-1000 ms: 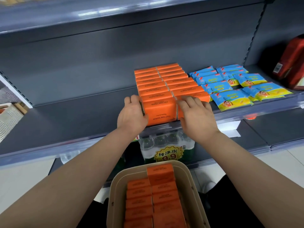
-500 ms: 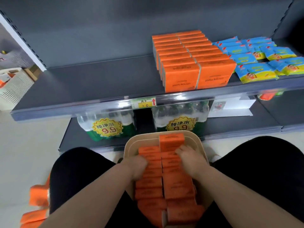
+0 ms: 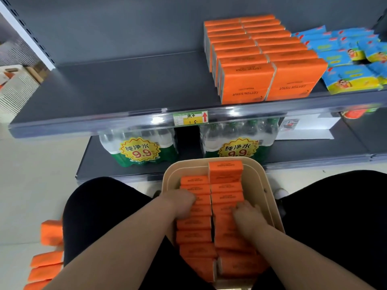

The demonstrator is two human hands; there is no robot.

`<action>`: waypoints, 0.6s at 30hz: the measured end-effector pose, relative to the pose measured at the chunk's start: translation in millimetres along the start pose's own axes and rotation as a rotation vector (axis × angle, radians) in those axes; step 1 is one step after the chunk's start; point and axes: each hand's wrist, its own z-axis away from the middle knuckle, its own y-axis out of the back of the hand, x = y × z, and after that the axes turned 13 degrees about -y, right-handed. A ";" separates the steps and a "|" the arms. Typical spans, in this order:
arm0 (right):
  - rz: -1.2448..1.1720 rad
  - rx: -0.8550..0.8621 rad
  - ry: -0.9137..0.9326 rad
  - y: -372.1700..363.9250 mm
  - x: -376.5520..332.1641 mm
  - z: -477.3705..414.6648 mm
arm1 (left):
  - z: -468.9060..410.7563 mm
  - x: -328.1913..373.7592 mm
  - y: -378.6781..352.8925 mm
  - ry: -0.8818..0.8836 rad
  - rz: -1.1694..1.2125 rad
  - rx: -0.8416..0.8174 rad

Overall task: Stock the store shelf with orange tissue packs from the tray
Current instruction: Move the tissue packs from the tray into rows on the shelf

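Up top, a grey shelf (image 3: 125, 84) is seen, with orange stocked packs (image 3: 261, 59) lined up in two rows to its front edge, just beside blue packets (image 3: 345, 59). Bottled water (image 3: 138, 147) is stored on the level beneath. A beige tray (image 3: 257, 178) is wedged between black-clad legs and filled with two rows of tray packs (image 3: 194, 225). The left hand (image 3: 180, 204) is curled onto the left row, the right hand (image 3: 247, 214) onto the right row, both gripping packs.

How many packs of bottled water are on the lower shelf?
2. One water pack stands left of the dark gap under the price tag; the other stands right of that gap, just behind the tray. More may be hidden behind them.
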 end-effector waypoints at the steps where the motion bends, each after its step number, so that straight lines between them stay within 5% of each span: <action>1: -0.004 0.000 0.000 1.1 -0.4 0.4 | -0.8 -0.5 0.7 -0.001 0.002 0.003; 7: -0.247 -0.062 0.004 12.3 1.8 6.8 | -4.0 -3.9 1.4 -0.020 -0.002 0.025; 18: 0.020 0.397 0.158 111.1 56.6 19.2 | -24.0 1.1 37.7 -0.036 -0.071 0.443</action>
